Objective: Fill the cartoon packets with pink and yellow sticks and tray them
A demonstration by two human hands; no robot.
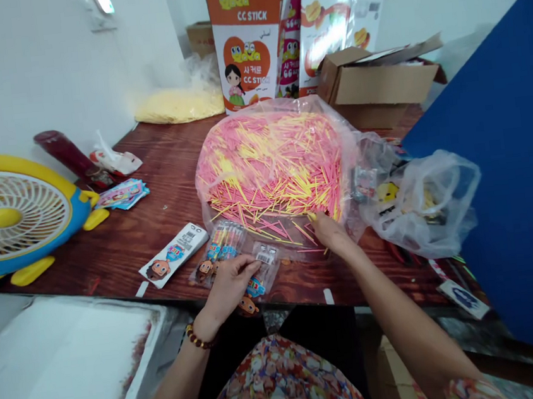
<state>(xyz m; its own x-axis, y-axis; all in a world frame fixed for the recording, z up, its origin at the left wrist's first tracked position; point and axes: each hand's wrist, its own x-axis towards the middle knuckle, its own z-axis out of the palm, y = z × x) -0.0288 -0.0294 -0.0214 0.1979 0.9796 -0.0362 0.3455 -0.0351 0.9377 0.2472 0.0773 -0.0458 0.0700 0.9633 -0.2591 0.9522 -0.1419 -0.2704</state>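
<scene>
My left hand [231, 284] pinches the edge of a clear plastic packet [263, 255] printed with a barcode and a cartoon face, near the table's front edge. Beside it lie several filled clear packets [221, 245] of coloured sticks. A large transparent bag, lying open toward me, holds a heap of thin pink and yellow sticks [272, 161]. At the bag's near right edge, my right hand [331, 234] has its fingers closed among the sticks; what they hold is hidden. A white printed card [174, 255] with a cartoon face lies to the left of the packets.
A yellow and blue fan [6, 214] stands at left, near a dark red bottle [68, 153] and colourful sachets [125, 194]. Printed cartons [245, 43] and an open cardboard box [378, 86] stand behind. A white plastic bag [423, 202] lies at right, beside a blue panel [504, 155].
</scene>
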